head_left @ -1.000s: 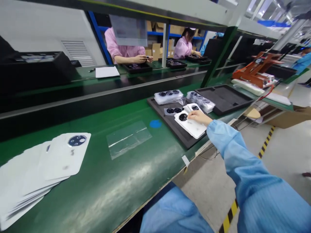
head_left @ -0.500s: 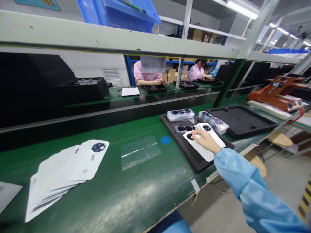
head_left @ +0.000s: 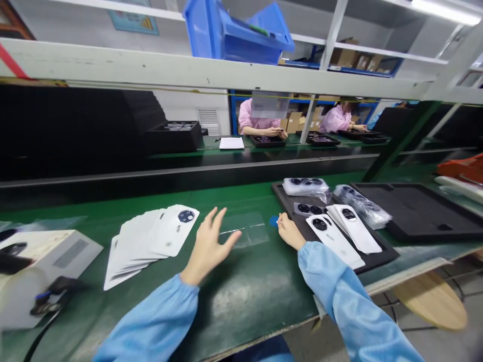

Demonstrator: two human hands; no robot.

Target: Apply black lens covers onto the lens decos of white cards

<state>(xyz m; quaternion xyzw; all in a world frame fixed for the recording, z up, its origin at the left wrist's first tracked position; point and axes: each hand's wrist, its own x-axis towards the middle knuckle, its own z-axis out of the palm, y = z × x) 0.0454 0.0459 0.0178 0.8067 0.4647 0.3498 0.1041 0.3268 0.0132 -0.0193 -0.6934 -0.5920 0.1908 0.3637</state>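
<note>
My left hand (head_left: 209,246) is spread out over the green worktop, its fingers apart and holding nothing. Beside it, to the right, a clear plastic sheet (head_left: 251,234) lies flat. My right hand (head_left: 290,232) has its fingers pinched together near a blue dot (head_left: 273,221); what they hold, if anything, is too small to make out. To the left, several white phone back covers (head_left: 173,234) lie fanned in a stack. White phone back covers with black camera rings (head_left: 335,246) rest on a black foam tray (head_left: 281,193) at the right.
Plastic-wrapped black round parts (head_left: 307,186) lie on the tray. A second black tray (head_left: 418,206) adjoins it. A white box-shaped device (head_left: 75,256) with a cable stands at the left. A white shelf beam (head_left: 226,75) crosses above; people in pink sleeves (head_left: 260,125) sit beyond.
My right hand has left the white cover on the tray and moved left toward the blue dot. My left hand has come into view. The view has turned left.
</note>
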